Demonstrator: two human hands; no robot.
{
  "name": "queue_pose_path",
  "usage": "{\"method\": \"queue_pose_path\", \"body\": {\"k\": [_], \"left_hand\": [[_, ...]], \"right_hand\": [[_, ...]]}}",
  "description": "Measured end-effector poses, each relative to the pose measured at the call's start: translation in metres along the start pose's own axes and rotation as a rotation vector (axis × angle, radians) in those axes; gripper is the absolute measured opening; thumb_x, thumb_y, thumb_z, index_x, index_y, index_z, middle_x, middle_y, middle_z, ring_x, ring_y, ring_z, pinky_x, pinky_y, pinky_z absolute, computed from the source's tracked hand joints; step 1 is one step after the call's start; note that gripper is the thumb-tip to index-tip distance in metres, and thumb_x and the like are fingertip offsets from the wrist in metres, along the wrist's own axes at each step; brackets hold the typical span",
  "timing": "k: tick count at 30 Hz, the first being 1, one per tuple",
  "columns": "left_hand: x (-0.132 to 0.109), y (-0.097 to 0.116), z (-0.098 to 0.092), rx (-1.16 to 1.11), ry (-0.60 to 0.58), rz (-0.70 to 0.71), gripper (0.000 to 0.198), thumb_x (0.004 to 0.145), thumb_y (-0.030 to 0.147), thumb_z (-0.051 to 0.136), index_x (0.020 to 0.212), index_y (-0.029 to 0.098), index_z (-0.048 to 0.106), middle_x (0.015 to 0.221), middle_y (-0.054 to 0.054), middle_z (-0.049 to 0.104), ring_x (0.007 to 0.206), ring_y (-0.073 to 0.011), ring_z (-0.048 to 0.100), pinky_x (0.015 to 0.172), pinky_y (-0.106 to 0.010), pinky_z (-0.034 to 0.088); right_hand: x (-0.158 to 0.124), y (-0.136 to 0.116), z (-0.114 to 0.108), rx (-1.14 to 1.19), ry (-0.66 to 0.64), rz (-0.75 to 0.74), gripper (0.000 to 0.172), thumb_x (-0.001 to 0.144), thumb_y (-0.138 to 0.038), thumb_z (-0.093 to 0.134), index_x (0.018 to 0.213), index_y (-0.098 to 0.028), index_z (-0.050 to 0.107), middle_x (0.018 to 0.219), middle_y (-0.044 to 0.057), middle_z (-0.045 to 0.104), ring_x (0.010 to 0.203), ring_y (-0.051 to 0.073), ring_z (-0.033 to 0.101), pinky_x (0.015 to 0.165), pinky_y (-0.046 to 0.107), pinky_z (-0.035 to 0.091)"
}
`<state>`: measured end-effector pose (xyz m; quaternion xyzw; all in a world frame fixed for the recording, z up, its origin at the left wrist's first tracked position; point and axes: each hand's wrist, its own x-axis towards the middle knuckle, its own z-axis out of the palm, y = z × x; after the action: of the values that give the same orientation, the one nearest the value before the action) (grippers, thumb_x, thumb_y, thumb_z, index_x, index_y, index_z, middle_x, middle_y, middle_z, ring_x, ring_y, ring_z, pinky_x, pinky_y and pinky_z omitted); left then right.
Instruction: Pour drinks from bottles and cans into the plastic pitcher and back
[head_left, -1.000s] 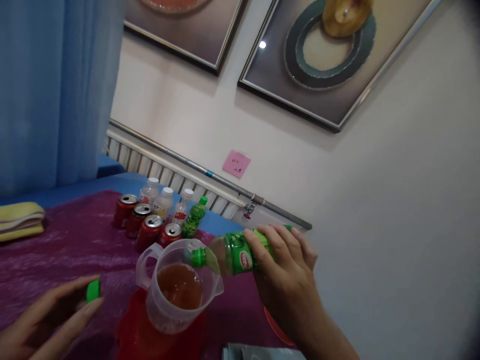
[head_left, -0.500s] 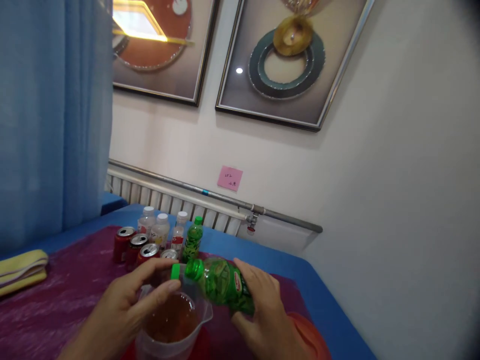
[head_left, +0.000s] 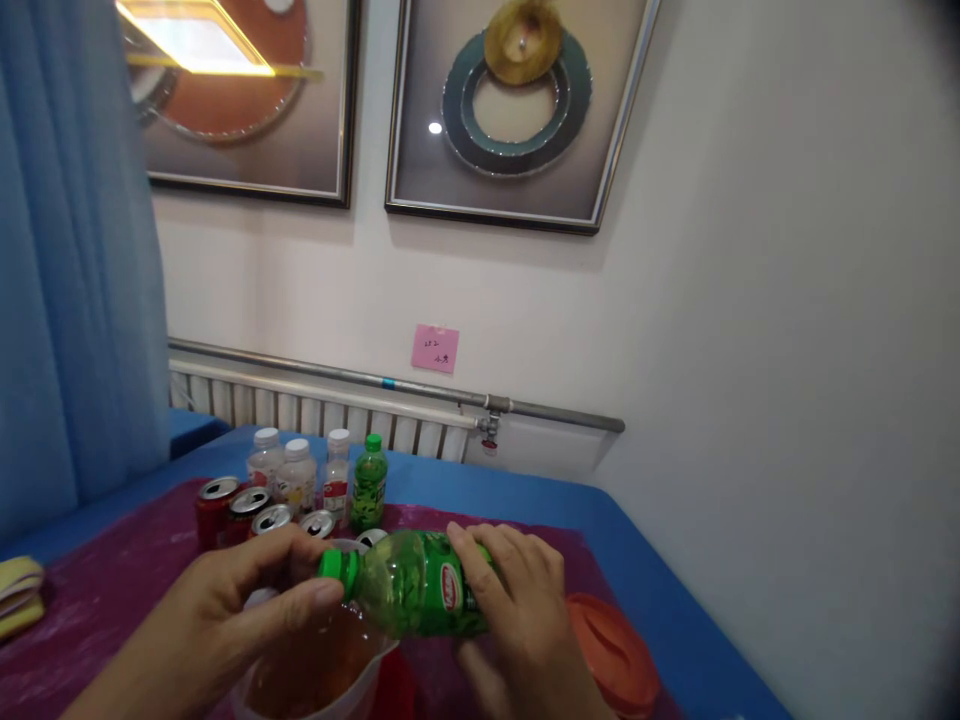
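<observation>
A green plastic drink bottle (head_left: pixel 409 582) lies nearly level in the air, its neck toward the left. Wrapped round its label and base end is my right hand (head_left: pixel 517 610). My left hand (head_left: pixel 247 610) pinches the green cap (head_left: pixel 339 568) between thumb and fingers, and the cap sits against the bottle's mouth; whether it is threaded on I cannot tell. Below the neck stands a translucent pitcher (head_left: pixel 375 680) with brown liquid (head_left: pixel 315 665) in it, partly hidden by my left hand and the bottle.
Behind the pitcher are several opened cans (head_left: pixel 217 510), clear bottles with white caps (head_left: pixel 298 475) and a capped green bottle (head_left: pixel 370 485). An orange-red lid (head_left: pixel 611 650) lies at the right. A yellow cloth (head_left: pixel 19 595) is at the far left, and a blue curtain (head_left: pixel 75 250) hangs above.
The cap and the bottle's mouth, apart before, have come together. The bottle has turned closer to level, and the view has shifted slightly.
</observation>
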<state>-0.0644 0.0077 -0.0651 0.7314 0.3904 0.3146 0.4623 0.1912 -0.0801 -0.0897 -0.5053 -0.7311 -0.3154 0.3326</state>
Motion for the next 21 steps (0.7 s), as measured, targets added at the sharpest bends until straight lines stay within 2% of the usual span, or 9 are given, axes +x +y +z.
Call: {"method": "queue_pose_path", "body": {"k": [6, 11, 16, 21], "left_hand": [[-0.002, 0.021, 0.003, 0.016, 0.009, 0.034, 0.034, 0.071, 0.058, 0.067, 0.075, 0.024, 0.069, 0.075, 0.0, 0.067, 0.074, -0.0179, 0.06, 0.065, -0.023, 0.049], [0.003, 0.018, 0.002, 0.059, -0.066, 0.039, 0.035, 0.075, 0.059, 0.063, 0.077, 0.024, 0.069, 0.075, 0.0, 0.065, 0.073, -0.0173, 0.059, 0.064, -0.021, 0.048], [0.012, 0.011, -0.003, 0.06, -0.152, 0.027, 0.05, 0.076, 0.07, 0.055, 0.075, 0.021, 0.065, 0.069, 0.001, 0.055, 0.067, -0.0136, 0.051, 0.06, -0.02, 0.04], [0.017, 0.017, -0.003, 0.083, -0.175, 0.039, 0.046, 0.078, 0.067, 0.056, 0.078, 0.023, 0.065, 0.073, 0.001, 0.058, 0.072, -0.0155, 0.054, 0.064, -0.021, 0.042]], "right_hand": [[-0.012, 0.0, 0.006, 0.011, 0.09, 0.003, 0.074, 0.063, -0.008, 0.047, 0.136, -0.017, 0.051, 0.116, 0.011, 0.063, 0.105, 0.029, 0.055, 0.093, 0.046, 0.035], [-0.02, 0.0, 0.014, -0.013, 0.103, 0.022, 0.075, 0.063, -0.01, 0.047, 0.137, -0.017, 0.051, 0.116, 0.012, 0.063, 0.105, 0.031, 0.055, 0.093, 0.048, 0.035], [-0.023, -0.002, 0.016, -0.045, 0.12, 0.021, 0.077, 0.061, -0.012, 0.047, 0.137, -0.017, 0.05, 0.114, 0.013, 0.064, 0.103, 0.033, 0.055, 0.092, 0.05, 0.036], [-0.02, -0.007, 0.016, 0.013, 0.103, 0.061, 0.076, 0.061, -0.011, 0.047, 0.137, -0.018, 0.05, 0.113, 0.011, 0.065, 0.102, 0.031, 0.058, 0.089, 0.046, 0.041]]}}
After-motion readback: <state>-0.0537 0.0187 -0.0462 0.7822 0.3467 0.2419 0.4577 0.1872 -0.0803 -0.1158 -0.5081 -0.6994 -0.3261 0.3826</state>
